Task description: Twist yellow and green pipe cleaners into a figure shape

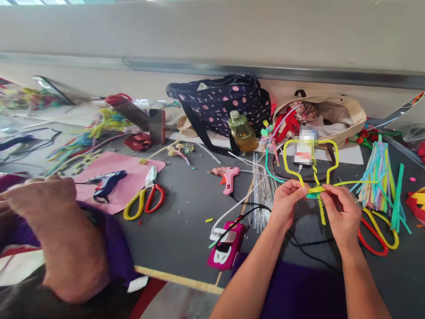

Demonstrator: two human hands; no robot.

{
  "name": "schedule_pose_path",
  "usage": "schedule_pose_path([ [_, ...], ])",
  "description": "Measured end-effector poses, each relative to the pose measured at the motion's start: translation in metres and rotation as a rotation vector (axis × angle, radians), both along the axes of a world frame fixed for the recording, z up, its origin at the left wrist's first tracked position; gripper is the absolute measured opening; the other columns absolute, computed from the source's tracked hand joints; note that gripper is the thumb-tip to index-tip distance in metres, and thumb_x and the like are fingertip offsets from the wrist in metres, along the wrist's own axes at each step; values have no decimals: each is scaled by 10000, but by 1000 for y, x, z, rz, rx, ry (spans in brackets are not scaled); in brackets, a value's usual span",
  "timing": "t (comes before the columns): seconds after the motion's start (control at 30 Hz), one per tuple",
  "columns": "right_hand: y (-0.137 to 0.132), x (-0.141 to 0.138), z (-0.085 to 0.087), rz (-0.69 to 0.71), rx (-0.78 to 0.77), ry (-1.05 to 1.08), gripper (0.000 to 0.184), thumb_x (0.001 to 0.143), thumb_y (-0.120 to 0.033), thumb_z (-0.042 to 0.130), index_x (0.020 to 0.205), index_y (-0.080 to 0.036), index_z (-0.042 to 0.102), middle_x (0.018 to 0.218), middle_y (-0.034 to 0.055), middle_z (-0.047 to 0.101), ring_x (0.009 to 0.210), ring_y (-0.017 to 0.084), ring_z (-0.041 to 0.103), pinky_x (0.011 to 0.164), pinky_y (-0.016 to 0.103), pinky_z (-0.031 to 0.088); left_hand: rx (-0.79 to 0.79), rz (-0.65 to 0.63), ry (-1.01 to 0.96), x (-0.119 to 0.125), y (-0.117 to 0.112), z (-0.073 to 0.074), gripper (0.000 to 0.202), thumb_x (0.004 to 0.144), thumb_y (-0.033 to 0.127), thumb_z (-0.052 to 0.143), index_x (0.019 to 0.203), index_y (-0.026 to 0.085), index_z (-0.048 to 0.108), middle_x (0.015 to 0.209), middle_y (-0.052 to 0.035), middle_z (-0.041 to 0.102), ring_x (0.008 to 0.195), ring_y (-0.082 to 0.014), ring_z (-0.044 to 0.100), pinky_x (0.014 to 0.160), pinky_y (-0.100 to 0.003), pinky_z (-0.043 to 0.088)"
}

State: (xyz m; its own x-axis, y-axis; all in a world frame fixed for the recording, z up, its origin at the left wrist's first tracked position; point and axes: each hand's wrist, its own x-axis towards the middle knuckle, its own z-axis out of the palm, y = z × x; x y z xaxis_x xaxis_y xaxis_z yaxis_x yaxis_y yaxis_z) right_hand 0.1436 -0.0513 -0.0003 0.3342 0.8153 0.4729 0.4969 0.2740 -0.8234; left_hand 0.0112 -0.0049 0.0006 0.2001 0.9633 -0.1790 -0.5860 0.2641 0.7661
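Observation:
My left hand (288,200) and my right hand (341,212) are both pinched on a yellow pipe-cleaner shape (312,166) held above the dark grey table (186,221). The shape has two loops standing up, a tail hanging down and one strand running off to the right. A small teal piece (312,193) sits at the crossing between my fingertips. A phone (304,151) lies behind the loops.
A pink glue gun (228,176), a pink power box (227,248) with cables, red-and-yellow scissors (144,199), a second pair (376,232), pipe cleaners (378,177), a bottle (242,130), a dotted bag (221,104), a cream tote (327,116). Another person's arm (56,230) lies at the left.

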Motion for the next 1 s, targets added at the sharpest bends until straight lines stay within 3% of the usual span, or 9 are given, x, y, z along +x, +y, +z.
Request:
schedule_pose_path([
  [0.17,1,9,2,-18,117,-248,107,907,-201,560,916,-219,665,838,40,648,795,172,626,741,306,505,8,-39,17,-1,-1,2,273,565,257,870,649,134,641,695,-11,672,632,-84,564,658,-207,433],
  [0.33,1,17,-1,-13,136,-401,129,924,-185,519,914,-217,643,831,49,640,800,182,615,764,320,501,25,-78,4,1,-3,1,287,559,270,875,624,134,631,675,-16,663,617,-94,556,643,-217,424],
  [0.77,-2,8,6,19,194,-473,111,858,-165,605,922,-232,667,825,49,636,800,193,602,746,331,493,29,-27,24,2,-1,0,277,561,277,874,650,133,655,683,-20,678,609,-91,567,635,-212,449],
  [1.0,-1,4,7,44,189,-359,52,846,-193,622,885,-227,631,836,38,623,812,192,590,757,343,482,33,-50,7,2,-1,0,281,572,288,873,660,130,658,683,-26,683,603,-93,571,645,-219,449],
])
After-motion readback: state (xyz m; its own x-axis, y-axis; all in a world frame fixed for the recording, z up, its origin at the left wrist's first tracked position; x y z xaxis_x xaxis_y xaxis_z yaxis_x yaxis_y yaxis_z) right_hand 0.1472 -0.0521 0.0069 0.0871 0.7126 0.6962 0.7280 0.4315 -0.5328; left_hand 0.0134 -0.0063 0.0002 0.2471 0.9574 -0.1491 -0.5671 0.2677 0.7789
